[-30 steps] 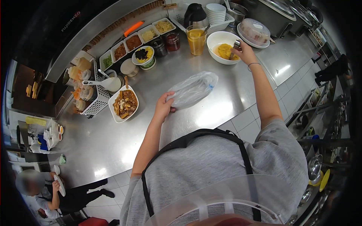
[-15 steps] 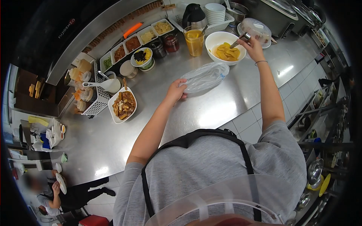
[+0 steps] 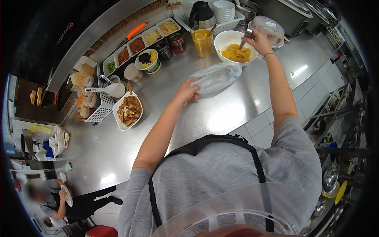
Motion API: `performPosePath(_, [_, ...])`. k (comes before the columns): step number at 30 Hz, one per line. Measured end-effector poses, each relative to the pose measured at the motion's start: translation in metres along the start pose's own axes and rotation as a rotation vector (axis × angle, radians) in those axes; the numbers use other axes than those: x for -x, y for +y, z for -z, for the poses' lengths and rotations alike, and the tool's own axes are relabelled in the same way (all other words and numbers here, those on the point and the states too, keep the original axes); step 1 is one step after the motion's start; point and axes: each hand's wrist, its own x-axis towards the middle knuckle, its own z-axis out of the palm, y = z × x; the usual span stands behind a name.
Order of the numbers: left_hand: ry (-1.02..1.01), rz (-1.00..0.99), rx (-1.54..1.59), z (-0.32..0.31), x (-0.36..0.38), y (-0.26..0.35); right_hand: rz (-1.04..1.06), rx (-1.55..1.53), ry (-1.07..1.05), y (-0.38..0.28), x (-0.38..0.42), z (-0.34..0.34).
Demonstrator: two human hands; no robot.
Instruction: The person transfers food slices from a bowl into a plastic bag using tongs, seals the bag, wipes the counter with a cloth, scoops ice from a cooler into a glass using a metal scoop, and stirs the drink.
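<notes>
My left hand (image 3: 187, 91) is closed on the near end of a clear plastic bag (image 3: 218, 78), which stretches over the steel counter toward the white bowl. Inside this white bowl (image 3: 220, 38) lie thin yellow-orange slices (image 3: 235, 53) that look like mango. Held in my right hand (image 3: 258, 42) is a short metal utensil (image 3: 248, 33), which looks like tongs; its lower end points down at the slices, and whether it grips any cannot be made out. Just behind that hand sits a clear domed lid (image 3: 267, 28) over a plate.
Close behind the bag stand an orange drink pitcher (image 3: 202, 42) and jars. A rack of topping trays (image 3: 137, 45) lines the wall. To the left are a stew bowl (image 3: 128, 111) and a bottle basket (image 3: 100, 107). A person (image 3: 55, 201) holds a plate at far left.
The tongs have turned more upright above the slices as my right hand shifted slightly left and up. The bag's far end has moved a little and its folds changed.
</notes>
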Motion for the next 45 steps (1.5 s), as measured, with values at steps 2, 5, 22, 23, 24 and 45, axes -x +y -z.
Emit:
performPosePath(2, [-0.003, 0.003, 0.002, 0.001, 0.001, 0.001, -0.037, 0.213, -0.075, 0.010, 0.001, -0.009])
performPosePath(5, [-0.018, 0.009, 0.016, 0.001, -0.001, 0.001, 0.023, 0.093, -0.131, 0.017, 0.006, -0.018])
performPosePath(22, [-0.041, 0.003, -0.007, -0.001, 0.001, 0.011, -0.097, -0.699, 0.109, -0.024, 0.037, 0.017])
performPosePath(23, [-0.040, 0.004, -0.002, -0.003, 0.002, 0.013, -0.099, -0.698, 0.111, -0.042, 0.046, 0.014])
performPosePath(24, [-0.039, 0.005, 0.003, -0.004, 0.002, 0.015, -0.101, -0.681, 0.002, -0.061, 0.054, 0.010])
performPosePath(45, [-0.060, 0.028, 0.092, -0.002, -0.002, -0.001, -0.146, -0.051, 0.013, 0.089, -0.014, -0.036])
